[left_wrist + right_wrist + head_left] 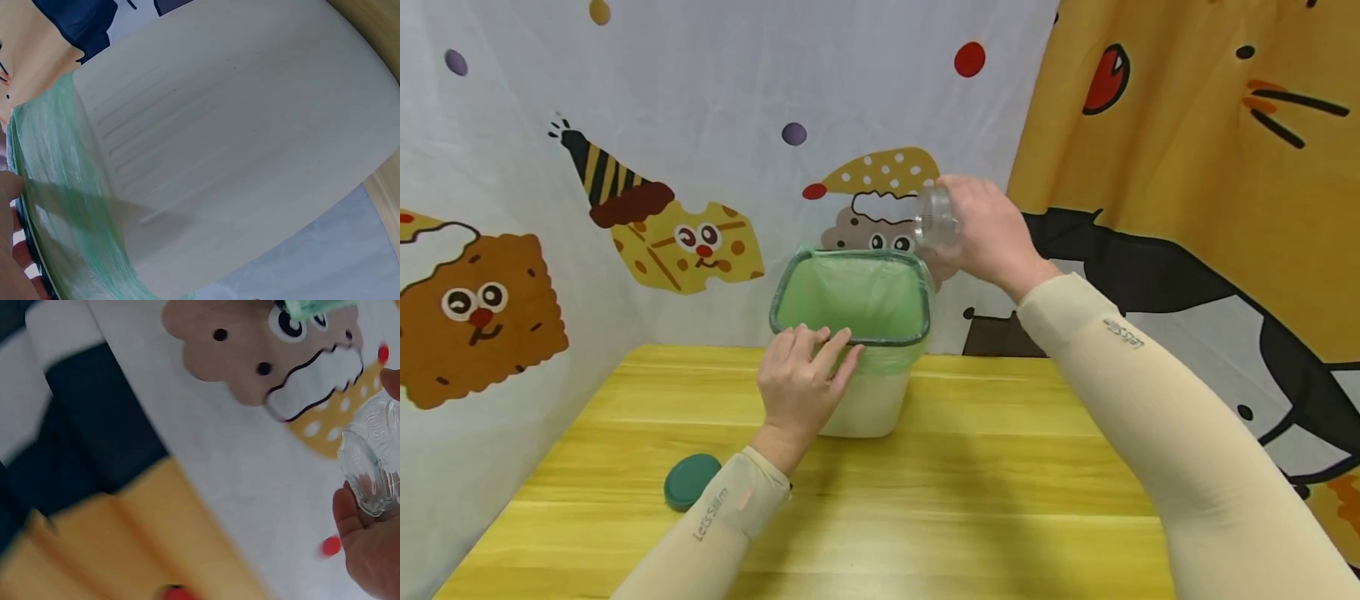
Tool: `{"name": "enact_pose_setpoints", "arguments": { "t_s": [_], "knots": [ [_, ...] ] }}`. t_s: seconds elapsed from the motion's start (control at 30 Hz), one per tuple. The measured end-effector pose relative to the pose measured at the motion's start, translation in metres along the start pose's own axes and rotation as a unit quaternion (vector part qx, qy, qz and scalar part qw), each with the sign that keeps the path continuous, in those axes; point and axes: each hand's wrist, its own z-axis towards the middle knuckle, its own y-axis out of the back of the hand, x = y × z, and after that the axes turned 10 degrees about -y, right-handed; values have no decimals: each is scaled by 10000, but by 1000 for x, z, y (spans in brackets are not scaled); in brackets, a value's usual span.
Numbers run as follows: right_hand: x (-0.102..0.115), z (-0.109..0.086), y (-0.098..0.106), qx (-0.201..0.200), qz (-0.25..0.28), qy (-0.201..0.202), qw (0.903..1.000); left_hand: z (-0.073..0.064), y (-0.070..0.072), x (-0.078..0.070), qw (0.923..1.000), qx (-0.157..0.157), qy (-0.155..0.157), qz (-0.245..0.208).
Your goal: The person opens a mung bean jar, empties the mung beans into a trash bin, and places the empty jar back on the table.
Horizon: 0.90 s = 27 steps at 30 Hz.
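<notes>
A white trash bin [868, 406] stands on the table, lined with a thin green plastic bag [891, 358] folded over its dark rim. At the front rim, my left hand [796, 379] holds on, fingers over the edge and thumb on the outside of the bag. Up and to the right, my right hand [988, 229] grips a clear glass jar [936, 218] tipped on its side, its end facing left near the bin's back right corner. The right wrist view shows the jar [370, 462] between thumb and fingers, with no contents visible.
A round dark green lid [691, 482] lies on the yellow wood-grain table [925, 517], beside my left forearm. Behind the table hangs a white and orange curtain [700, 100] printed with cartoon figures.
</notes>
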Motion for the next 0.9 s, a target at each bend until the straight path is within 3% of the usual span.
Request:
{"name": "enact_pose_setpoints", "arguments": {
  "t_s": [0.03, 0.1, 0.23, 0.4, 0.6, 0.73, 0.9],
  "knots": [
    [-10, -4, 0, 12, 445, -391, 9982, 0, 0, 0, 10000, 9, 10, -6],
    [-30, -15, -2, -3, 1310, -1061, 9857, 0, 0, 0, 10000, 30, 35, -14],
    [-71, -40, -9, -114, 2625, -1947, 9450, 0, 0, 0, 10000, 51, 81, -26],
    [-114, -70, -21, -176, 3145, -2813, 9065, 0, -1, 0, 10000, 37, 77, -15],
    [-143, -104, -37, -169, 3423, -3478, 8727, 1, -2, 0, 9999, 49, 102, -29],
    [-155, -124, -50, -151, 3525, -3649, 8616, 1, -2, 0, 9999, 55, 120, -69],
    [-166, -146, -68, -173, 3486, -3635, 8637, 2, -3, 0, 9999, 68, 116, -81]
  ]
}}
